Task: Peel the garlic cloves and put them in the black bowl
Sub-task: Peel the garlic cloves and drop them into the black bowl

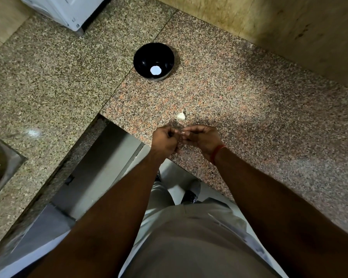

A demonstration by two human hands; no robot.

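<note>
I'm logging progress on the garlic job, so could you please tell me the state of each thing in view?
Black bowl: upright on the counter, no cloves inside, only a bright reflection.
Garlic: lying on the counter, skin on, untouched.
Left hand: fingers curled, pinching a small pale piece.
Right hand: fingertips pinching the same piece.
Small pale piece: held between both hands, too small to tell if peeled.
</note>
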